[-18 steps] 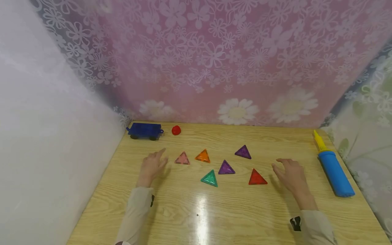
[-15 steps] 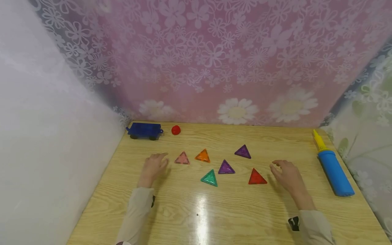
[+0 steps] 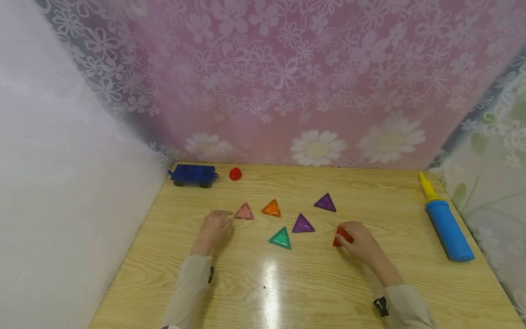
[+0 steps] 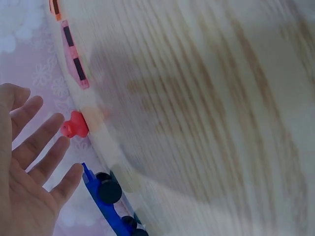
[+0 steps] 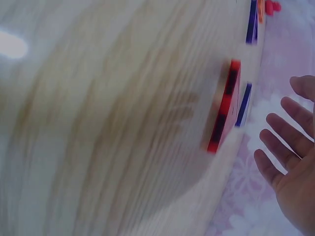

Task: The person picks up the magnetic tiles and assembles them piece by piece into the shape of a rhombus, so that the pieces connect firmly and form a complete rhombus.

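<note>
In the head view my right hand [image 3: 361,242] is over a red triangular tile [image 3: 344,234], covering part of it, thumb and fingers apart. The right wrist view shows that hand [image 5: 295,152] with fingers spread, holding nothing. Whether it touches the tile I cannot tell. My left hand [image 3: 214,229] hovers just left of a pink triangular tile [image 3: 244,212], fingertips near its corner; its fingers are loosely extended in the left wrist view. Between the hands lie an orange tile [image 3: 272,209], a green tile [image 3: 281,238] and two purple tiles, one nearer [image 3: 303,224], one farther [image 3: 326,203].
A blue toy wagon [image 3: 193,174] stands at the back left, with a small red object [image 3: 235,173] beside it. Along the right edge lies a blue hand pump [image 3: 449,230] with a yellow nozzle. Walls or curtains border the wooden table [image 3: 230,292] at the back and sides.
My right hand has moved left from beside the red tile to over it. My left hand has shifted slightly right, closer to the pink tile. The tiles show no clear movement.
</note>
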Available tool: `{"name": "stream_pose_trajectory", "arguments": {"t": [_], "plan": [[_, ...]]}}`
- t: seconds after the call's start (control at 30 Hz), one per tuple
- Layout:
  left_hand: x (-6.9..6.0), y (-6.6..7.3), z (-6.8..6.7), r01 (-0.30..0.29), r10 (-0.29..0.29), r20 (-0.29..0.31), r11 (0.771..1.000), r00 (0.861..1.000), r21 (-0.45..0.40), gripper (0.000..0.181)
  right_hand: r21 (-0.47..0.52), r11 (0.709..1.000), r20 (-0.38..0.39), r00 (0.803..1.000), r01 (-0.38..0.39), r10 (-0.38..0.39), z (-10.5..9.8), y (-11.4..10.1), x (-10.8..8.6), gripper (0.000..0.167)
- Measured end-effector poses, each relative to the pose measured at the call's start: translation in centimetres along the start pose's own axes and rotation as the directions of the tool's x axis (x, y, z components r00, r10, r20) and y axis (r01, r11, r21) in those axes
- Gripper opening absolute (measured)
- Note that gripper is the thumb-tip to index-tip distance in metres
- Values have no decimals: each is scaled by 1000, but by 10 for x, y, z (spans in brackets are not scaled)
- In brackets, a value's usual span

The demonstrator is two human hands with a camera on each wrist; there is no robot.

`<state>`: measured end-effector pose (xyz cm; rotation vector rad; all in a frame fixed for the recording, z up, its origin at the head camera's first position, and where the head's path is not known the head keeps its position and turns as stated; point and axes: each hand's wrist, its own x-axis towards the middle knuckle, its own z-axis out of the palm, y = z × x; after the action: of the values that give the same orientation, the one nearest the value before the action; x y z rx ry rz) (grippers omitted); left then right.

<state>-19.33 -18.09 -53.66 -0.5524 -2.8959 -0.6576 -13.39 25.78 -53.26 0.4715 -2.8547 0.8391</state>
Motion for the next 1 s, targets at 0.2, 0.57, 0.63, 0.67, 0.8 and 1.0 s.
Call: {"name": "stream_pose_trajectory", "arguments": {"t": [0.2,0.57,0.63,0.67,0.8,1.0], "plan": [[3,2,5,16,-15,29,999,999,-37,27,11,994,-3,994,107,-107,15,-13,4,25],[4,10,8,67,-60,105,996,993,-61,32,35,979,76,976,200,-203,39,-46,10,27],[4,10,10,69,-61,112,995,992,-67,32,34,977,111,971,209,-211,43,-52,11,28],[4,11,10,74,-65,117,994,991,-75,32,37,976,132,967,213,-216,45,-55,11,29],[5,11,13,64,-55,130,995,990,-72,34,43,972,207,950,231,-235,52,-66,14,34],[5,15,16,85,-71,192,994,979,-69,41,50,969,297,923,242,-246,58,-76,16,41]]}}
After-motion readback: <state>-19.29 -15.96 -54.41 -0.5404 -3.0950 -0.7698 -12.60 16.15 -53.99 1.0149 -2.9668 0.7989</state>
